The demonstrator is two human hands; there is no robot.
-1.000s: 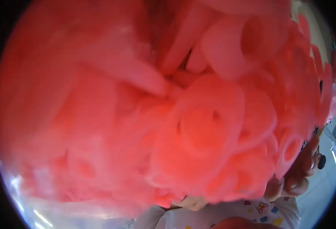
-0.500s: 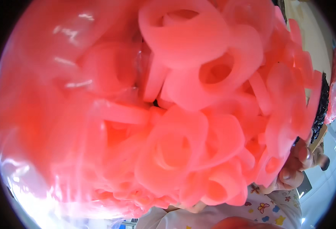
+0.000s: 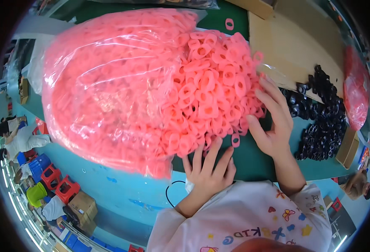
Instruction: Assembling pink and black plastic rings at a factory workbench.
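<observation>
A large clear plastic bag (image 3: 105,90) full of pink oval rings lies across the table, and its mouth spills a heap of loose pink rings (image 3: 206,80). At the heap's near edge is my left hand (image 3: 210,174), its fingers spread and the fingertips against the lowest rings. My right hand (image 3: 276,126) curves around the heap's right side, thumb and fingers apart, its fingertips close to the outer rings. Neither hand visibly grips a ring. One pink ring (image 3: 235,140) lies between the two hands on the green table.
To the right lie black ring-shaped parts (image 3: 322,130) in a spread pile, beside a cardboard sheet (image 3: 296,46) and a small open carton (image 3: 348,149). Another bag of pink parts (image 3: 356,90) is at the far right. Red stools (image 3: 67,189) and other people are beyond the table's left.
Pink rings filled the view close up before. Now the whole bag and heap show from farther off, and both my hands are plainly in sight at the heap's edge.
</observation>
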